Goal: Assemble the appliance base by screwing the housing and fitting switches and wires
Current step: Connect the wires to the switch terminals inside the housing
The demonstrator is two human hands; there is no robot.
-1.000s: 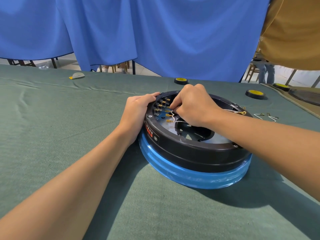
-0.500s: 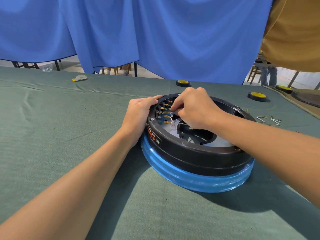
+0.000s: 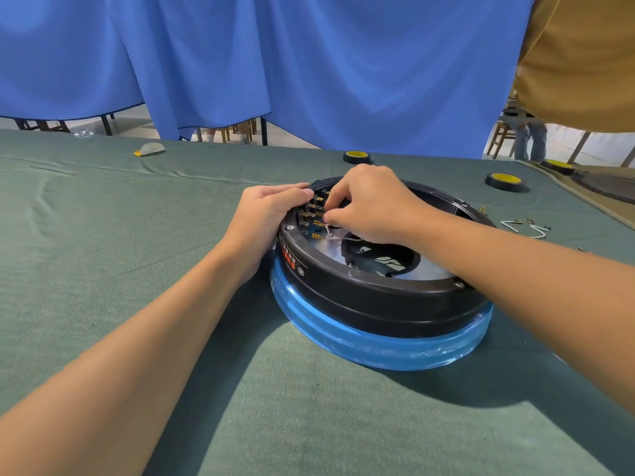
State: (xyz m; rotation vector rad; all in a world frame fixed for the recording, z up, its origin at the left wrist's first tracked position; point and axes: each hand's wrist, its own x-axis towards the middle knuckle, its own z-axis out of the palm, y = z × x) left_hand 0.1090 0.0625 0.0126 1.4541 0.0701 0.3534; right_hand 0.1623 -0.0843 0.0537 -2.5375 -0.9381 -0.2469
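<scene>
Right hand [image 3: 371,207], edged nearer along brass terminals [image 3: 311,209], pinches white wire [image 3: 331,237] inside round black housing [image 3: 378,300], blue film [image 3: 378,348] round its foot; left hand [image 3: 268,211] clasps rim just beside.

right hand [image 3: 371,204] covering part of the terminals [image 3: 314,209], housing label [image 3: 289,257] too small to read, tan shirt [image 3: 584,56] cropped

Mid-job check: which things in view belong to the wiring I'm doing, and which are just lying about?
In the job: black housing, gripped by the left hand; brass terminals; white wire, pinched by the right hand; loose wires on the cloth, probably next.
Lying about: tape rolls beyond the housing; pale scrap at the far left.
</scene>
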